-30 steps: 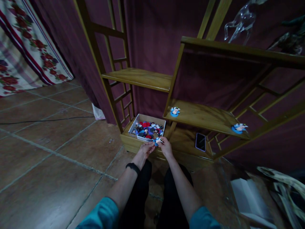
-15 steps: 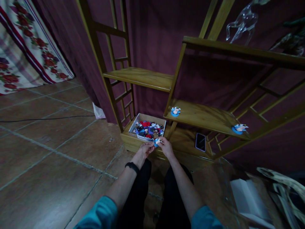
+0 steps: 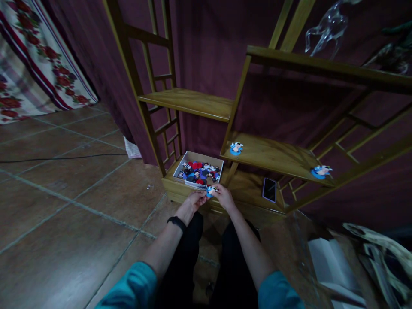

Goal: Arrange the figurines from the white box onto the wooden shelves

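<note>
A small figurine (image 3: 210,191) with a blue base is held between my two hands, just in front of the box. My left hand (image 3: 196,199) pinches it at the base side, while the fingers of my right hand (image 3: 223,196) grip its other side. Behind them, a white cardboard box (image 3: 206,156) full of several red, blue and black figurines stands on the low shelf. Two similar figurines on blue bases rest on the middle shelf: one figurine (image 3: 236,148) at its left end, another figurine (image 3: 321,171) at its right end.
A phone (image 3: 269,189) lies on the low shelf, right of the box. The wooden shelf unit (image 3: 189,103) has upright posts and lattice sides. A clear glass animal (image 3: 328,30) stands on the upper board. White boxes (image 3: 334,266) sit on the floor at right.
Both hands keep hold of the figurine, which has turned slightly between the fingers. The whole view has shifted a little.
</note>
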`<state>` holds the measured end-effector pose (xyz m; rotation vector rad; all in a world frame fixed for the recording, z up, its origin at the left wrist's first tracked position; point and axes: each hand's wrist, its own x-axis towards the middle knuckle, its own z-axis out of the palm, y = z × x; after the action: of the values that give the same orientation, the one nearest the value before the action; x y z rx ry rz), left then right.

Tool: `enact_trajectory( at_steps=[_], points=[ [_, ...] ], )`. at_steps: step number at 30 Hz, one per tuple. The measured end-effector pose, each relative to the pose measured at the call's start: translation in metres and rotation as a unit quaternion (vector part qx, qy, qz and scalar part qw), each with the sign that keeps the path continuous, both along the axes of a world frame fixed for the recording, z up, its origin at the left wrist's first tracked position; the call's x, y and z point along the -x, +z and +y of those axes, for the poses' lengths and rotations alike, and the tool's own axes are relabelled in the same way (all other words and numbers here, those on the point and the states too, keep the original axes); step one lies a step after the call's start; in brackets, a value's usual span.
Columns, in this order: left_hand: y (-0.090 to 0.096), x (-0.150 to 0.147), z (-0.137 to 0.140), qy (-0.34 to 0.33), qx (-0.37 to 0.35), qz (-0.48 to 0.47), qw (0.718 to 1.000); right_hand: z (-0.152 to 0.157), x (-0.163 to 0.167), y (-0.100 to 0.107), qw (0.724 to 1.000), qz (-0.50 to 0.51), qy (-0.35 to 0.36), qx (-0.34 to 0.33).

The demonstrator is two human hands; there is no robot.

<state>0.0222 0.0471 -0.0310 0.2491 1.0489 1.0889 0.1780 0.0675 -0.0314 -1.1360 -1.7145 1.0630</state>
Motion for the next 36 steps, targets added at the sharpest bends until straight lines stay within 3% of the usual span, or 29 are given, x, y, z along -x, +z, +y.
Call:
enact_trajectory(
  at_steps=[10, 16, 25, 36],
  points=[
    [0.004, -0.003, -0.001, -0.004, 0.005, 0.011, 1.000, -0.003, 0.001, 0.003, 1.000, -0.008, -0.014, -0.003],
    [0.003, -0.005, 0.001, 0.004, 0.000, 0.004, 1.000, 0.005, 0.005, -0.011, 0.997, 0.059, -0.044, 0.024],
    [0.003, -0.001, 0.001, 0.021, -0.031, 0.016, 0.999, 0.010, 0.008, -0.023, 0.986, 0.144, -0.030, 0.075],
    [0.002, -0.002, -0.003, 0.010, -0.035, 0.027, 0.999, 0.002, -0.001, -0.009, 0.994, 0.086, -0.018, 0.061]
  ],
)
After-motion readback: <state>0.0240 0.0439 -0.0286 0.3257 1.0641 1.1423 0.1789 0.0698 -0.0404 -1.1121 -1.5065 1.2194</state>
